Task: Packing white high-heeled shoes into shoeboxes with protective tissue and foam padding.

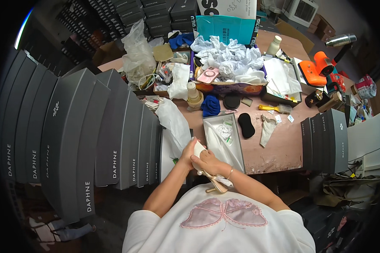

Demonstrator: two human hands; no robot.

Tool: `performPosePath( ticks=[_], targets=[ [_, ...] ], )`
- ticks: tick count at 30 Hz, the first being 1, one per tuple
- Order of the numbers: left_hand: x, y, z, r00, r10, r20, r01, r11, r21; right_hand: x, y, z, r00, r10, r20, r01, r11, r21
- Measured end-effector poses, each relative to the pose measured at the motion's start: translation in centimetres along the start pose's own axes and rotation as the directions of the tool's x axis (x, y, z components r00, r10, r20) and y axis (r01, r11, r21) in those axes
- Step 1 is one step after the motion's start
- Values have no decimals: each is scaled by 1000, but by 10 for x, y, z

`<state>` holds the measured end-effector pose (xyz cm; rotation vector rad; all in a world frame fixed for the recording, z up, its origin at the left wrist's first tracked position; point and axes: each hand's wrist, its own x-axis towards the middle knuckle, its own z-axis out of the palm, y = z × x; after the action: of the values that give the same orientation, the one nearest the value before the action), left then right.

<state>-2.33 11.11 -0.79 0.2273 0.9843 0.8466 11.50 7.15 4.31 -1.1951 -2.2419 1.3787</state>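
Note:
Close to my body, over the table's near edge, both hands grip a pale high-heeled shoe. My left hand is wrapped round its white front end from the left. From the right, my right hand is closed over the shoe's middle, covering much of it. The heel and strap part hangs out below my right wrist. Just beyond my hands lies an open shoebox, with white tissue paper and a small white bundle inside. A sheet of white wrapping paper drapes over another box at the left.
Dark grey shoeboxes stand in a long row at left, with a smaller group at right. On the table lie a black sponge, a yellow-handled brush and a blue cloth. Behind them, a box holds crumpled paper.

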Motion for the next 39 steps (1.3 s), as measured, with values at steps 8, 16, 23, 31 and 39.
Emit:
performPosePath(
  ticks=[8, 16, 23, 31, 39],
  targets=[
    [-34, 0, 37, 991, 108, -82, -112, 993, -37, -10, -16, -27, 997, 36, -67, -29, 994, 104],
    [-36, 9, 34, 986, 114, 118, -115, 993, 0, -88, -16, -46, 989, -84, -122, 99, 987, 125],
    [-29, 6, 60, 977, 71, 203, -89, 992, 85, -21, 23, -46, 993, 95, -76, -91, 995, 52],
    [-20, 7, 29, 988, 79, 131, -91, 992, 88, 9, 17, -19, 964, 184, -193, -180, 983, 39],
    [-43, 29, 53, 955, 272, 114, -294, 912, 287, 13, 9, -10, 924, 137, -356, -126, 991, 53]
  ],
)
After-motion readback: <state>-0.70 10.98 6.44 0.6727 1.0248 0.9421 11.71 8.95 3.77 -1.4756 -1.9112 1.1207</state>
